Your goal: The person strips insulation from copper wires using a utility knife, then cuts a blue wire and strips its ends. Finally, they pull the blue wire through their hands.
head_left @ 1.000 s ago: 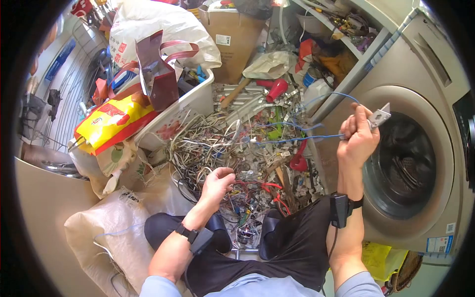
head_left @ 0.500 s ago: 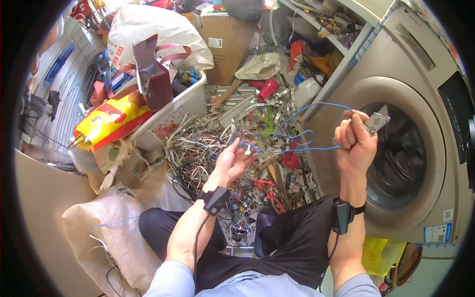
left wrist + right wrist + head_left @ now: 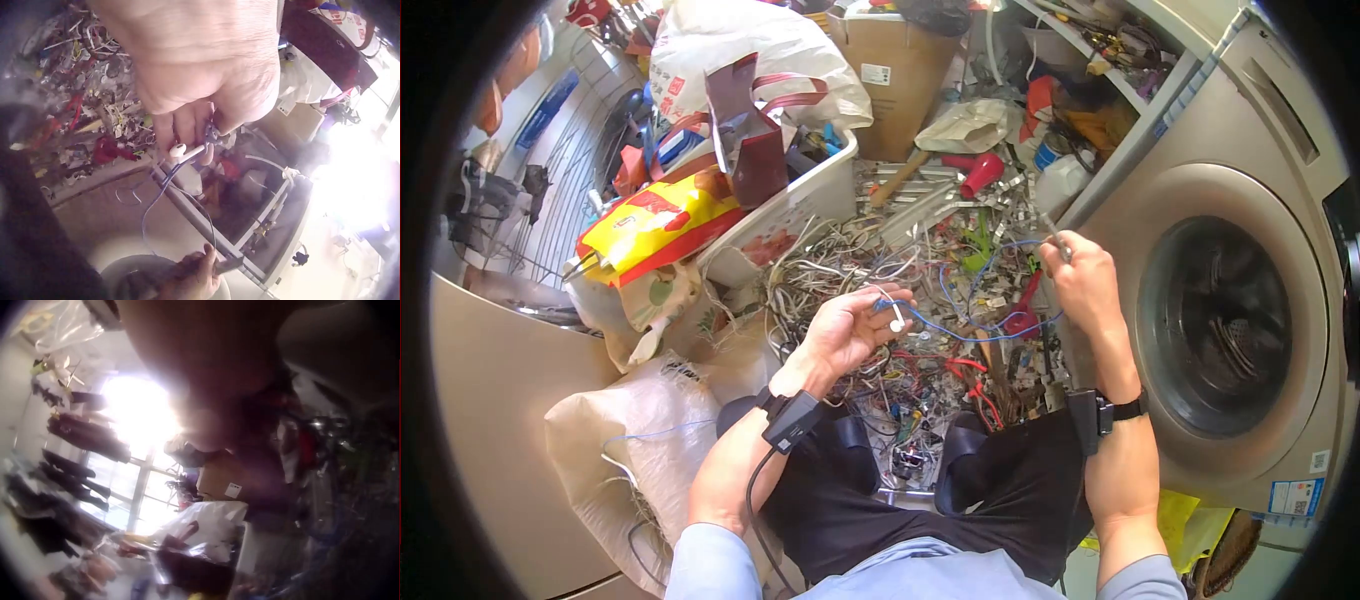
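My left hand (image 3: 847, 328) is turned palm up over the pile. It holds the end of a blue earphone cord (image 3: 965, 337), where a white earbud (image 3: 179, 150) lies against the fingers. From there the cord loops slack across to my right hand (image 3: 1087, 285), by the washing machine's side. That hand grips a flat grey metal piece (image 3: 1055, 236) along with the cord, and the metal points up and away. The left wrist view shows the right hand farther off, the metal piece (image 3: 229, 264) sticking out past its fingers. The right wrist view is dark and blurred around the hand.
Beneath the hands spreads a heap of tangled cables (image 3: 810, 275) and scrap, with red-handled pliers (image 3: 975, 385) and a red hair dryer (image 3: 980, 175). A washing machine (image 3: 1115, 400) stands right, a white basket (image 3: 800, 215) left, a cardboard box (image 3: 895, 85) behind. A woven sack (image 3: 630, 440) lies left.
My left hand has come up from the pile and taken hold of the cord's earbud end. My right hand has turned and moved left with the metal piece, and the cord hangs slacker.
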A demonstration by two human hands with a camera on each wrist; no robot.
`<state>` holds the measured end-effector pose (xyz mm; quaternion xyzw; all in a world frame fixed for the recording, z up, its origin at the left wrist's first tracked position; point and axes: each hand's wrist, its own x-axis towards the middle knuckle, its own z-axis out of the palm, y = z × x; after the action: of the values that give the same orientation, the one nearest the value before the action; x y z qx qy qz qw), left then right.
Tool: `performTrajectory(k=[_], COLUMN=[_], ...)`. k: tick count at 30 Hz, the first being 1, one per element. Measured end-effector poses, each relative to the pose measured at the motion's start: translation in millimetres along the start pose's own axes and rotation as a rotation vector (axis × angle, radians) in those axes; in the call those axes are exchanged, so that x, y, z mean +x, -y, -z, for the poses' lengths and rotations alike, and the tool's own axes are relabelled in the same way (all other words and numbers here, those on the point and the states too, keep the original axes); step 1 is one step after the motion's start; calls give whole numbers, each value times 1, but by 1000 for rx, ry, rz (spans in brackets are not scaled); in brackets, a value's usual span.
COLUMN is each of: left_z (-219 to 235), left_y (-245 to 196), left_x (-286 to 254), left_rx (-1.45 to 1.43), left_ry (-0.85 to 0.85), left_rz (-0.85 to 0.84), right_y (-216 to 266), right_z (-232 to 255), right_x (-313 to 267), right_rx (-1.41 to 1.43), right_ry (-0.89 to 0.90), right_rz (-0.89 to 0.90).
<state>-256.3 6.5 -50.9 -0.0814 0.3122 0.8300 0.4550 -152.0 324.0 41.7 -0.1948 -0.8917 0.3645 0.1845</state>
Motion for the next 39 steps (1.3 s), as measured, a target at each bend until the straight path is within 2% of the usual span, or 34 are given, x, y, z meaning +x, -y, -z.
performTrajectory(k=[2,3,4,6,7,8,11,14,15,17,18,20,21,22,24,26,29,31,33,34,36,38,39], left_z=[6,9,10,16,23,22,24,27,28,29,29,28,27,27,26,26,19,17,17,16,15,19,22], left_y=[-7,-9,-10,-9,-10,-11,-12,-18,-18,-21,-22,-22,-23,-22,-21,-21,-22,-23,-24,-26,-31,-27,-21], left_x=[-8,-11,-15,-16,-13,-12,-11,-11,-11,-11,-9,-8,-8,-8,-6,-4,-7,-8,-7,-7,-9,-8,-6], left_rx=[29,44,56,58,73,86,137,142,135,120,116,49,44,42,63,80,169,243,309,311,382,365,380], left_ry=[11,10,8,18,26,38,-7,-17,-23,-25,-22,-37,-57,-59,-92,-102,-137,-166,-188,-188,-93,-54,-53], left_rz=[-5,-33,-58,-80,-85,-91,-114,-117,-122,-130,-125,-158,-168,-163,-166,-172,-156,-137,-19,-15,136,129,60], right_y=[-6,-7,1,24,33,45,64,73,76,82,82,79,67,69,76,70,64,57,53,52,53,51,49], right_z=[-18,-25,-31,-42,-47,-52,-74,-87,-88,-92,-95,-103,-114,-114,-112,-121,-129,-133,-136,-136,-133,-132,-133], right_x=[-4,-6,-10,-17,-18,-20,-30,-31,-31,-33,-33,-35,-35,-34,-28,-26,-25,-26,-27,-27,-27,-28,-28], right_rx=[-239,-361,-361,-483,-471,-456,-392,-321,-330,-64,-69,192,331,330,309,336,295,264,271,277,258,239,245], right_ry=[44,100,104,-133,-147,-198,-181,-254,-248,-55,-54,528,540,541,753,762,743,672,669,664,645,626,615], right_rz=[257,246,248,424,464,576,672,748,747,621,618,-17,-52,-58,-234,-211,-300,-161,-128,-92,-69,-44,-18])
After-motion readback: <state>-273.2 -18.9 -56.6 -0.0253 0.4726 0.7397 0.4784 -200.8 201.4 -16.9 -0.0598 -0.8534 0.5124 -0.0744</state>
